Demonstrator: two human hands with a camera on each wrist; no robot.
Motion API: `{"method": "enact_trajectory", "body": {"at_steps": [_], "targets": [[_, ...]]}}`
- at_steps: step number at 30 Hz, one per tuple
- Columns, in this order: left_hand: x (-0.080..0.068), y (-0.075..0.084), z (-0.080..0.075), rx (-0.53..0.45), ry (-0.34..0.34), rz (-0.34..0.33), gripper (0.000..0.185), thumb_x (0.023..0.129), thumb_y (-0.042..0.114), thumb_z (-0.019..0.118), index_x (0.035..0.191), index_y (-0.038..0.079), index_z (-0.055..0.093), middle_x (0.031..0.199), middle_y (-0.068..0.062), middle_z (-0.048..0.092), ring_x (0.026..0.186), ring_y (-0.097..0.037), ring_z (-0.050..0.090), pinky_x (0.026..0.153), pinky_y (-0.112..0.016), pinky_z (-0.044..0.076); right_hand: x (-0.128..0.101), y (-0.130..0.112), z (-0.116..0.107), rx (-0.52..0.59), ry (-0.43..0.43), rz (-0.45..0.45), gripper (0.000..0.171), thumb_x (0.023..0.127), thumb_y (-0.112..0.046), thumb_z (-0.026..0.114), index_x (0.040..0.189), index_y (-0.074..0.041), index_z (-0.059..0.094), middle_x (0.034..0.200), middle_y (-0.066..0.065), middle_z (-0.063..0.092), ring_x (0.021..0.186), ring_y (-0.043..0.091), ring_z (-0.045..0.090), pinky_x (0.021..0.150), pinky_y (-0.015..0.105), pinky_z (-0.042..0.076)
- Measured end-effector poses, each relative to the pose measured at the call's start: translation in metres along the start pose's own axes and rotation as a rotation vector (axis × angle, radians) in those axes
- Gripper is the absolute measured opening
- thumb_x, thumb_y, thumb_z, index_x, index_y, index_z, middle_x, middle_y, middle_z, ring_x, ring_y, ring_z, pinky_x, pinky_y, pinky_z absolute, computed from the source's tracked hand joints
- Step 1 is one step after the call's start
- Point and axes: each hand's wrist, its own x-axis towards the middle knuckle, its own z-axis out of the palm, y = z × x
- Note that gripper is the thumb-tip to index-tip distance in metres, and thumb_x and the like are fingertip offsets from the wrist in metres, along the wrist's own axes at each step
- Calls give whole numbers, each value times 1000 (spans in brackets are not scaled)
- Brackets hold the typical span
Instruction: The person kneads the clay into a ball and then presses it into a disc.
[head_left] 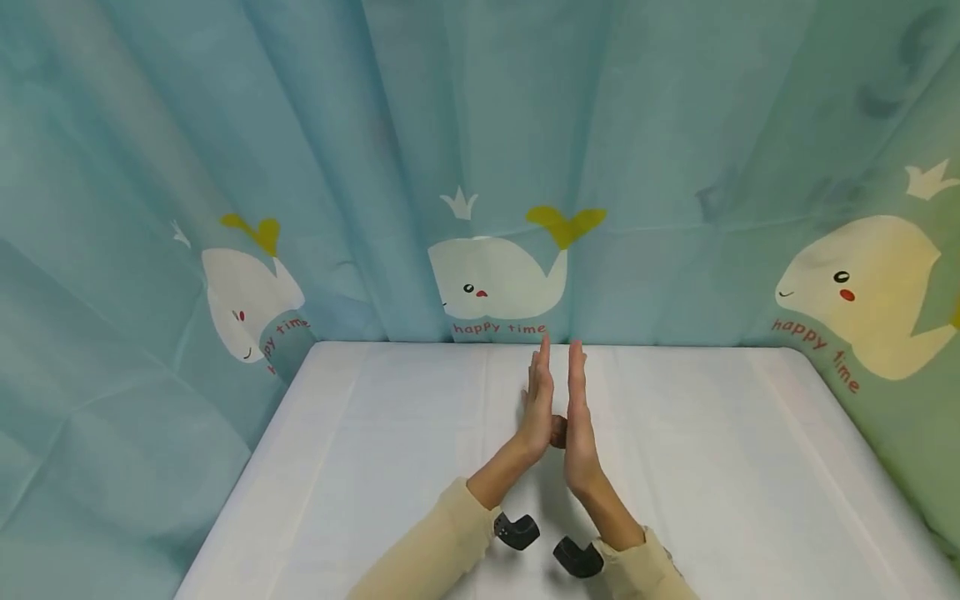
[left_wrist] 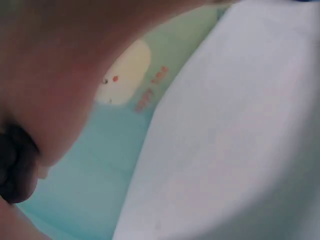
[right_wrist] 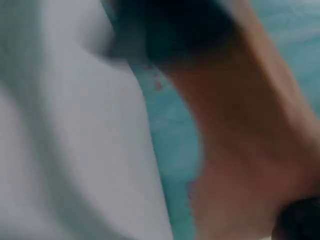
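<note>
A small brown walnut-like ball (head_left: pixel 558 432) sits between two facing palms, near their heels. My left hand (head_left: pixel 535 417) presses it from the left, fingers straight and pointing away from me. From the other side my right hand (head_left: pixel 581 433) presses against it, also with straight fingers. A narrow gap shows between the fingers of the two hands. In the left wrist view the dark, lumpy ball (left_wrist: pixel 19 165) lies against the palm at the left edge. The right wrist view catches only part of the ball (right_wrist: pixel 300 220) in its lower right corner.
Both hands are over a white table (head_left: pixel 390 467). Behind it hangs a blue-green curtain (head_left: pixel 660 167) printed with whales. A black wrist camera (head_left: pixel 517 532) sticks out from the left sleeve, and another black camera (head_left: pixel 578 557) from the right one, close together.
</note>
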Motion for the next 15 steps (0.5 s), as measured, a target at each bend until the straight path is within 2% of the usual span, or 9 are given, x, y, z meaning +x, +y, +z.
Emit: {"method": "enact_trajectory", "body": {"at_steps": [1,3,6,7,10,11,13,14,15], "targets": [[-2,-1,3,-23,-14,11,72,107,60,0,167,21,1,173,-4,-4,157,-26,-11,117,-68,-8,6,0,-4,-4,10,13,56,111,-39,6,166,-30,-2,172,-7,-11,155,11,-17,120,55,-6],[-8,1,8,-101,-61,29,69,108,56,0,167,20,-2,173,-4,-7,157,-26,-9,119,-66,1,17,4,-13,-7,34,38,56,111,-42,5,166,-33,-2,171,-10,-11,155,12,-17,121,56,-6],[-12,10,12,-213,-131,40,66,110,52,0,166,19,-6,172,0,-11,156,-20,-10,122,-59,3,23,16,-24,9,67,83,54,112,-42,4,165,-35,-2,171,-13,-10,155,8,-14,122,47,-5],[-11,13,12,-243,-136,38,66,110,51,1,166,18,-7,172,1,-11,156,-20,-11,122,-57,3,22,20,-25,5,66,95,54,112,-41,3,165,-34,-2,171,-12,-11,155,9,-12,122,44,3],[-3,16,7,-297,-98,29,66,110,52,3,166,18,-7,172,3,-12,156,-16,-14,123,-53,-8,10,23,-19,18,27,135,55,112,-39,3,166,-32,-2,171,-11,-10,154,10,-12,120,39,6],[0,16,5,-302,-75,34,66,110,52,5,166,17,-7,172,2,-11,156,-17,-14,123,-53,-8,6,22,-14,19,10,144,55,112,-39,3,166,-32,-2,171,-12,-10,153,10,-9,118,39,8],[7,11,1,-250,-45,60,67,110,51,5,166,15,-6,173,-1,-9,157,-20,-12,122,-55,-8,-1,16,-7,9,-14,128,55,112,-38,3,166,-31,-1,171,-10,-10,153,12,-8,116,39,10],[8,8,1,-221,-49,70,68,110,51,4,166,14,-7,172,-3,-10,157,-21,-12,122,-56,-7,-2,11,-4,2,-19,102,55,112,-38,4,166,-30,0,172,-9,-8,154,13,-11,119,40,0],[10,4,1,-198,-61,80,68,110,51,4,165,13,-9,172,-4,-11,157,-22,-12,122,-57,-7,-2,5,-3,-13,-19,71,56,112,-38,6,167,-29,1,172,-7,-8,155,14,-12,120,40,-2]]}}
